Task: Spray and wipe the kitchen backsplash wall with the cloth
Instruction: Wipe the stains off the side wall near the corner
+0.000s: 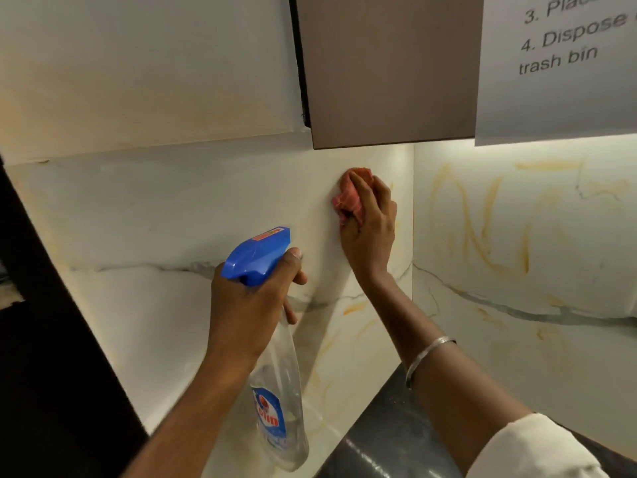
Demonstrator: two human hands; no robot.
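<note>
My right hand (370,229) grips a bunched pink cloth (348,201) and presses it against the white marble backsplash wall (172,208), just below the brown cabinet. My left hand (255,305) holds a clear spray bottle (279,408) by its neck, lower and to the left of the cloth. The bottle's blue trigger head (256,253) points toward the wall, and my fingers curl around the trigger. The bottle looks nearly empty and carries a blue label.
A brown wall cabinet (389,70) hangs directly above the cloth. A printed paper notice (551,63) is stuck at the upper right. The side wall (517,219) at right bears yellow-orange streaks. A dark countertop (379,436) lies below, and a dark vertical panel (41,339) stands at left.
</note>
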